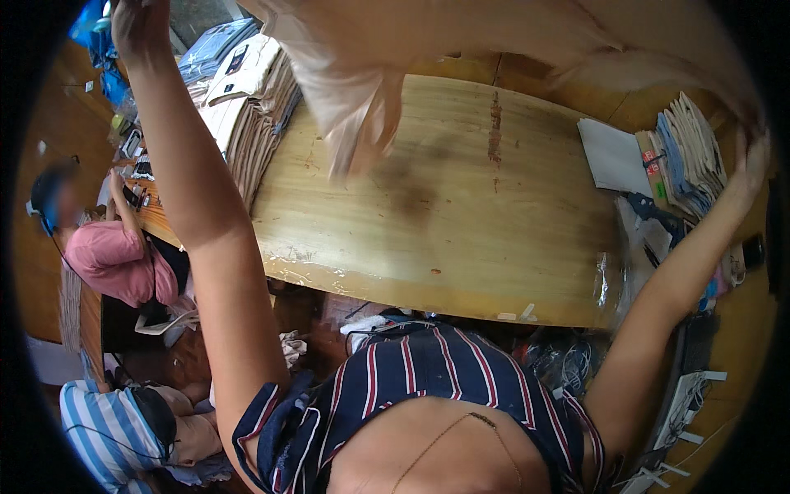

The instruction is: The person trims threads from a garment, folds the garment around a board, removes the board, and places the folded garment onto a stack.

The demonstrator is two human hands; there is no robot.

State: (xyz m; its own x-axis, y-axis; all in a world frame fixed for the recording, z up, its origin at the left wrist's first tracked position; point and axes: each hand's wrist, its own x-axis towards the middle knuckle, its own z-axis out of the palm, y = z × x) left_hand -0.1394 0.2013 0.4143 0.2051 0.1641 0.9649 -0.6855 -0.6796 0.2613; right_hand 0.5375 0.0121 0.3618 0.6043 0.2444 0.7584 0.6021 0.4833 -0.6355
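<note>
Head view: where's the pale beige cloth (494, 37)?

Raised, corner hanging across far edge of yellow wooden table (461, 239). Right hand (747, 160) pinches cloth edge; left hand (140, 29) cropped, can't tell fingers.

Room?

Tabletop, between folded beige-blue garment stacks (255, 140).

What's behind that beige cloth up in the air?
Below the beige cloth, the wooden table and some brown surface beyond it show. Whatever lies directly behind the cloth is hidden.

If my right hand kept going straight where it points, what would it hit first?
Likely the pale cloth, which appears held in your right hand; past it the picture ends, and depth is unclear.
</note>
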